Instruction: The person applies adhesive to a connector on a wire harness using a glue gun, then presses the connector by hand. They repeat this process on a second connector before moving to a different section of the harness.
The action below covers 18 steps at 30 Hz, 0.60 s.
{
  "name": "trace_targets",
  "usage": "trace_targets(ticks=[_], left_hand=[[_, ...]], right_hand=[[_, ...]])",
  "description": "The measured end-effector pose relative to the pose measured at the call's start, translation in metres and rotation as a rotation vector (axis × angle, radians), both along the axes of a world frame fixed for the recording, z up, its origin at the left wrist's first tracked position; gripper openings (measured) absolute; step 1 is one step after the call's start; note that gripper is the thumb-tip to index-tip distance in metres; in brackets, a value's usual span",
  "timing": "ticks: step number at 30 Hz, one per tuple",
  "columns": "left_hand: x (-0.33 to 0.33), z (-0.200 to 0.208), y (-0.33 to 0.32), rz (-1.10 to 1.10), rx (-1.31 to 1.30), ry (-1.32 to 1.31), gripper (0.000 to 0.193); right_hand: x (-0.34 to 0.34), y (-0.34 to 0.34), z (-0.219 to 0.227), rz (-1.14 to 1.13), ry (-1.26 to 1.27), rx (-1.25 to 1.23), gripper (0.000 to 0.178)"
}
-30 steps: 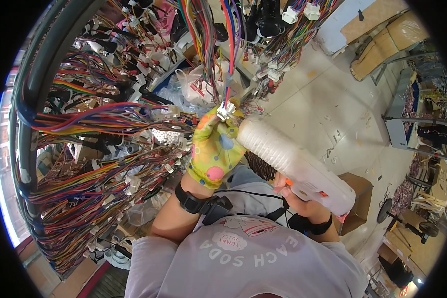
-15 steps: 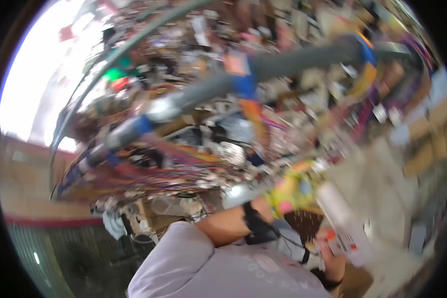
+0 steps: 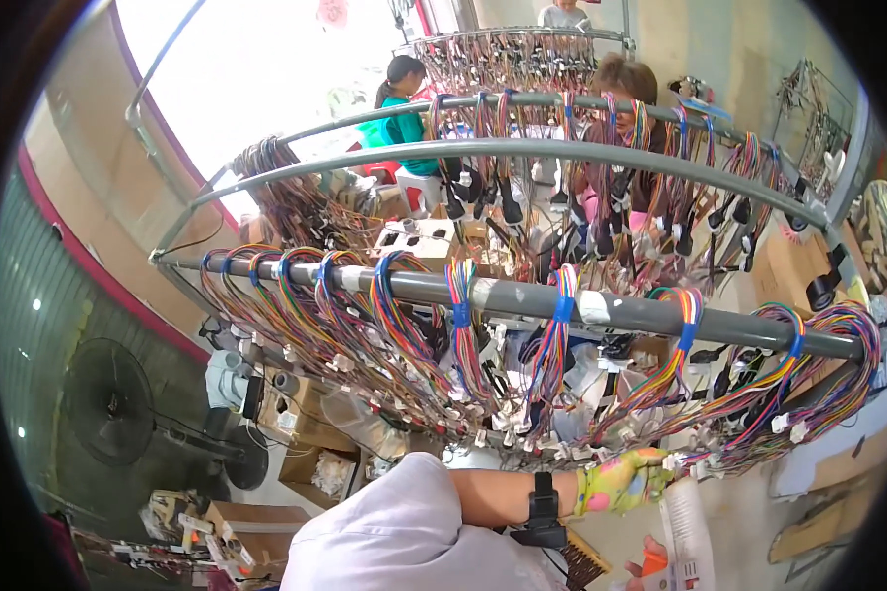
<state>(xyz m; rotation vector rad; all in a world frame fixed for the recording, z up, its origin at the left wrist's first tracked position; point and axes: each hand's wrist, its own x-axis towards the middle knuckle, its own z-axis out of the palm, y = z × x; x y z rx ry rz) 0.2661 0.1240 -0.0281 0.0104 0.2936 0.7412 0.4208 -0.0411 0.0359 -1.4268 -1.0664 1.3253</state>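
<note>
Head view: cardboard box (image 3: 299,471) holds whitish pieces (image 3: 333,474); hands (image 3: 617,484) near wires (image 3: 670,372).

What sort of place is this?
Probably a wire-harness workshop: taped wire bundles hang from a grey rail, with white connectors on their ends and a person in teal beyond.

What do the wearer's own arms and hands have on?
Left hand: yellow glove with multicoloured spots. Left wrist: black strap with a dark buckle or box. Left upper arm: pale lilac-grey short sleeve. Right hand: visible fingers ungloved; wrist and sleeve not clearly visible.
</note>
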Motion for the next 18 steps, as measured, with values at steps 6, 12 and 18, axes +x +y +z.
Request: trace_targets(ticks=[6, 12, 18], left_hand=[[0.006, -0.005, -0.001, 0.035, 0.051, -0.011, 0.026], [0.008, -0.003, -0.006, 0.037, 0.11, -0.032, 0.02], [-0.002, 0.004, -0.006, 0.041, 0.067, -0.035, 0.017]], right_hand=[[-0.022, 0.023, 0.054, 0.099, -0.171, -0.263, 0.063], [0.025, 0.005, -0.042, 0.43, -0.419, 0.696, 0.06], [0.031, 0.051, -0.021, 0.709, -0.732, 1.254, 0.063]])
